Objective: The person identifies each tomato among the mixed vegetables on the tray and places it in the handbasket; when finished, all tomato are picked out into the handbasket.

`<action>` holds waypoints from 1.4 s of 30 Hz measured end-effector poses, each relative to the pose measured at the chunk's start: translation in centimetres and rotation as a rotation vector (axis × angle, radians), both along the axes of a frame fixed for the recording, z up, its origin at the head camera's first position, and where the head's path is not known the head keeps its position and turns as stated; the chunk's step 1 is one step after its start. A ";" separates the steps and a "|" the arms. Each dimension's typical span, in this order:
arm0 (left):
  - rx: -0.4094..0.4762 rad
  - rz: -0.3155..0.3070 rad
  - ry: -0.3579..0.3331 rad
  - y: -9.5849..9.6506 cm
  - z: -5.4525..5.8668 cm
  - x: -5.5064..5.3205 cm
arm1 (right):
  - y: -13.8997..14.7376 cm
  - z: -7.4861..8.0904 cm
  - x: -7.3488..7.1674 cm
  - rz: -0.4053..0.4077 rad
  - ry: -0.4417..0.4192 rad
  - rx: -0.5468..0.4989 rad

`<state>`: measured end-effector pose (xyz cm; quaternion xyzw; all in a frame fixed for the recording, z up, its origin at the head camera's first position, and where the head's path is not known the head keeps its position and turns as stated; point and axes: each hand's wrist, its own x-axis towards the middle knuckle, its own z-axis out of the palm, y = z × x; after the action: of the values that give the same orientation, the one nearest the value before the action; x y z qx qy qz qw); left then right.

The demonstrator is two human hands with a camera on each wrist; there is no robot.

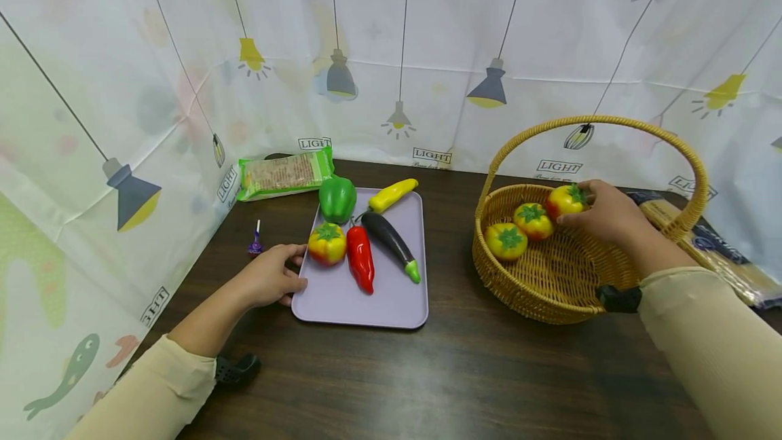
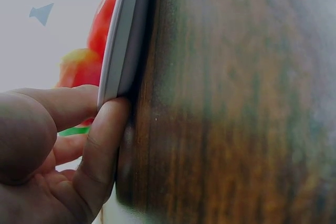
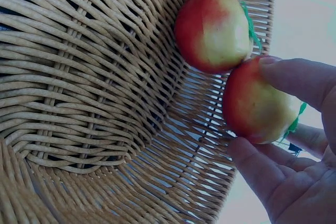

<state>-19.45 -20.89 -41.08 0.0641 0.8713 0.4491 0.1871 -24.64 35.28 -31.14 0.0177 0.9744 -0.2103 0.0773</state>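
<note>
With thumb and finger, my left hand (image 1: 271,277) pinches the left rim of a lilac tray (image 1: 391,307). The left wrist view shows the tray's edge (image 2: 119,51) between them. On the tray lie a red-and-yellow toy tomato (image 1: 326,244), a green bell pepper (image 1: 337,200), a red chili pepper (image 1: 360,260), an eggplant (image 1: 391,243) and a yellow pepper (image 1: 393,195). Inside the wicker basket (image 1: 519,297), my right hand (image 1: 607,216) grips a toy tomato (image 3: 260,100) at the back wall. Two similar tomatoes, one in the middle (image 1: 533,221) and one at left (image 1: 506,242), sit beside it.
The basket's tall handle (image 1: 595,119) arches over my right hand. A green-edged packet (image 1: 284,174) lies behind the tray, a purple-wrapped lollipop (image 1: 255,244) to its left. Another long packet (image 1: 715,243) lies right of the basket. A printed curtain (image 1: 379,32) hangs behind the dark table.
</note>
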 end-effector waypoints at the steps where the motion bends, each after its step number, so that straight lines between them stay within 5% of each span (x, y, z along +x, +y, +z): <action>1: 0.000 0.001 -0.001 0.0 0.0 0.0 | 0.0 0.0 0.0 0.006 -0.011 -0.001; 21: 0.031 -0.025 -0.015 -0.1 -0.2 -0.1 | 0.8 -2.2 -0.7 0.116 -0.140 0.051; 32: 0.001 -0.026 -0.012 0.1 0.0 -0.3 | -1.2 -0.3 0.0 0.138 -0.112 0.148; 42: 0.006 -0.019 -0.026 0.0 0.0 -0.4 | -4.5 2.2 2.7 0.232 -0.042 0.154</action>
<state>-19.84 -20.86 -41.08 0.0671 0.8669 0.4505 0.2025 -21.93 30.80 -28.96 -0.0849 0.9813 -0.1243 0.1199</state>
